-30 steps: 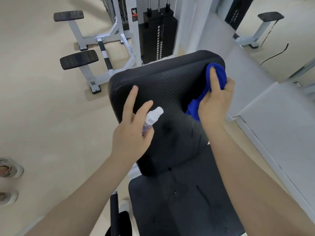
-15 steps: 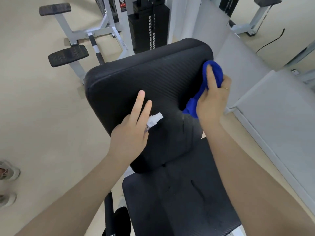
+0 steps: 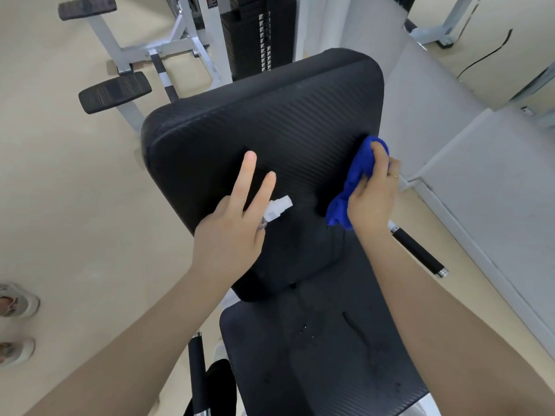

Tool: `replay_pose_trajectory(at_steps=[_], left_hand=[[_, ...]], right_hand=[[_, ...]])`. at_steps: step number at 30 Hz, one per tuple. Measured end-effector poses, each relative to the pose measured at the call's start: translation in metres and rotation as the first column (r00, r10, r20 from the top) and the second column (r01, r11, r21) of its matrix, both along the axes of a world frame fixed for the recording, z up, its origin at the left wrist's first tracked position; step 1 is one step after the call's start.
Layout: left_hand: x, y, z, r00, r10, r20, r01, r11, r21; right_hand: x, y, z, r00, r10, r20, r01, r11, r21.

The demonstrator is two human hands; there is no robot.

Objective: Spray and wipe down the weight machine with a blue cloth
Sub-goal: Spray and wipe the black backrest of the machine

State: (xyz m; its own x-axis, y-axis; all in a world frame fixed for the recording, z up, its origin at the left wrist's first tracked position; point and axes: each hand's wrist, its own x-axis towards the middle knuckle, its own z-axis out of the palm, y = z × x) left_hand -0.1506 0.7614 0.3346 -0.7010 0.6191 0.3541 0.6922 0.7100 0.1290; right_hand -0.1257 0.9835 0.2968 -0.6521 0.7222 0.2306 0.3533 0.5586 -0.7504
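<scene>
The weight machine's black padded backrest (image 3: 270, 130) fills the middle of the view, with its black seat pad (image 3: 315, 355) below it. My right hand (image 3: 374, 193) grips a bunched blue cloth (image 3: 354, 181) and presses it against the backrest's right edge. My left hand (image 3: 237, 226) holds a small clear spray bottle with a white nozzle (image 3: 277, 208) in front of the lower backrest; two of its fingers stick out straight while the others wrap the bottle. Wet streaks and droplets show on the seat pad.
The black weight stack (image 3: 258, 34) and white frame stand behind the backrest. Two black footrest pads (image 3: 114, 91) on white posts sit at the upper left. Black handles (image 3: 420, 253) flank the seat. A grey ledge runs along the right. Someone's shoes (image 3: 18, 301) are at the left edge.
My right hand has drawn the blue cloth down the backrest's right edge from near the top corner. My left hand with the bottle has stayed in front of the lower backrest.
</scene>
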Motion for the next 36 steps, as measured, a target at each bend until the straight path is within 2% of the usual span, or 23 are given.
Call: replay_pose_trajectory(at_steps=[3,8,9,12,14,18,20,22,24,26,29,32,34,36], left_hand=[[0.0,-0.001,-0.003,1.0,-0.019,-0.004,0.019,1.0,0.004],[0.001,-0.004,-0.001,0.999,-0.043,0.006,0.043,0.998,0.043],[0.001,-0.004,-0.001,0.999,-0.051,0.007,0.051,0.997,0.051],[-0.001,-0.007,-0.004,0.996,-0.089,0.013,0.088,0.994,0.064],[-0.001,-0.008,-0.005,0.995,-0.103,0.015,0.101,0.992,0.074],[-0.001,-0.009,-0.006,0.994,-0.11,0.022,0.107,0.989,0.101],[0.0,-0.009,-0.004,0.993,-0.115,0.035,0.11,0.987,0.119],[0.001,-0.01,-0.002,0.992,-0.117,0.055,0.108,0.982,0.153],[0.002,-0.015,0.0,0.989,-0.13,0.068,0.114,0.974,0.196],[0.003,-0.024,-0.001,0.986,-0.143,0.088,0.121,0.968,0.222],[0.006,-0.046,-0.005,0.979,-0.129,0.159,0.093,0.972,0.214],[0.01,-0.066,-0.013,0.97,-0.048,0.238,-0.005,0.976,0.218],[0.009,-0.076,-0.016,0.957,0.026,0.29,-0.098,0.966,0.239],[0.007,-0.085,-0.019,0.935,0.083,0.346,-0.179,0.951,0.254]], right_hand=[[0.003,-0.017,-0.003,0.999,-0.052,0.01,0.052,0.999,-0.013],[0.027,-0.056,-0.023,0.98,0.18,0.089,-0.19,0.973,0.128],[0.026,-0.047,-0.02,0.983,0.165,0.075,-0.172,0.98,0.099],[0.012,-0.013,-0.006,0.997,-0.011,0.075,0.017,0.997,-0.078],[0.007,-0.001,-0.003,0.993,-0.097,0.064,0.101,0.992,-0.07],[0.007,-0.017,-0.014,0.993,-0.109,0.044,0.112,0.991,-0.077],[0.019,-0.045,-0.023,1.0,0.001,0.022,-0.001,1.0,0.011],[0.035,-0.073,-0.039,0.973,0.203,0.112,-0.22,0.96,0.173],[0.044,-0.081,-0.049,0.936,0.298,0.186,-0.335,0.916,0.22],[0.036,-0.069,-0.041,0.974,0.208,0.085,-0.22,0.961,0.167],[0.013,-0.046,-0.02,0.999,-0.043,-0.022,0.041,0.997,-0.069],[0.006,-0.064,-0.012,0.994,-0.109,-0.027,0.109,0.994,-0.027],[0.012,-0.102,-0.019,0.999,-0.003,-0.046,0.006,0.997,0.078],[0.025,-0.144,-0.032,0.984,0.179,-0.024,-0.17,0.964,0.206]])
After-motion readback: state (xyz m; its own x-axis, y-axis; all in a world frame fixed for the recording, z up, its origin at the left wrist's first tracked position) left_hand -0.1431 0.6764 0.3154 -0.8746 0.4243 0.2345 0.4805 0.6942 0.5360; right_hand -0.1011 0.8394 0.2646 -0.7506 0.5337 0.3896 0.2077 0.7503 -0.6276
